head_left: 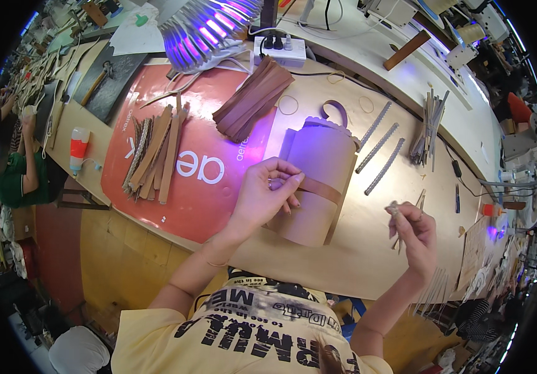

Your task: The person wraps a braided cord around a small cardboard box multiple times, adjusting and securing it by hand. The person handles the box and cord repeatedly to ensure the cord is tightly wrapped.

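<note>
A tan leather-like sheet (321, 156), draped or curved into a rounded stack with a scalloped far edge, is in front of me. Across it runs a brown strip (319, 189). My left hand (268, 192) rests at the strip's left end, thumb and forefinger pinched on it. To the right, my right hand (415, 234) is raised over the table with fingers closed on small, thin, pale pieces (394, 210) whose kind I cannot make out. Three grey braided strips (385, 166) lie beyond, beside the tan sheet. A curled brown strip (335, 111) stands at its far edge.
A bundle of brown strips (253, 100) and another mixed bundle (156, 153) lie on a red sheet (200, 209). Thin grey strips (429, 128) sit at the right. A finned lamp (209, 31) and a power strip (281, 53) stand at the back. Another person (22, 174) works at left.
</note>
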`<state>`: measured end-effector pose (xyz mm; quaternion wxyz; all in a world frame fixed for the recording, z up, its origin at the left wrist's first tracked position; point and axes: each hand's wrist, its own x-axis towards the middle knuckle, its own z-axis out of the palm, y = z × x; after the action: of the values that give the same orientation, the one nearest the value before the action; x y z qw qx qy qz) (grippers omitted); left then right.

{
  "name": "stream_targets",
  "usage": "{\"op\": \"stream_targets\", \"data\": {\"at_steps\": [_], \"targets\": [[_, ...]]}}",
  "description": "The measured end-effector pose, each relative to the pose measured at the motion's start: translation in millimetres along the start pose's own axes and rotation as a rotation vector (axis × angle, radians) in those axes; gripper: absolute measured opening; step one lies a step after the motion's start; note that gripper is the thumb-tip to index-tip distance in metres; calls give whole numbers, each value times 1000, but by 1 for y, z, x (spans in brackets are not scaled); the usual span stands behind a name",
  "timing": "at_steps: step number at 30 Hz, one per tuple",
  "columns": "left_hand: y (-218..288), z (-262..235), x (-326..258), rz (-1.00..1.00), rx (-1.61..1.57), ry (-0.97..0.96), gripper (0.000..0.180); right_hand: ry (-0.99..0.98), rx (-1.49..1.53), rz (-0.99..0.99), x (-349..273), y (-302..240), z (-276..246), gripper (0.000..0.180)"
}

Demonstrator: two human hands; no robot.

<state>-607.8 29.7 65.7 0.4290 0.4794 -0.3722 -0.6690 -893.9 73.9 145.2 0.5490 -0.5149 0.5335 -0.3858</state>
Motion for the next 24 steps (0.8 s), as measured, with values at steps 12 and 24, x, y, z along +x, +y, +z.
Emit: {"op": "stream_targets", "data": {"at_steps": [12, 24], "targets": [[-17, -28, -8, 13, -85, 44, 21, -123, -165, 185, 44, -9, 55, 14], [-43, -13, -28, 142, 150, 137, 24, -187, -453, 218, 77, -32, 102, 13]]}}
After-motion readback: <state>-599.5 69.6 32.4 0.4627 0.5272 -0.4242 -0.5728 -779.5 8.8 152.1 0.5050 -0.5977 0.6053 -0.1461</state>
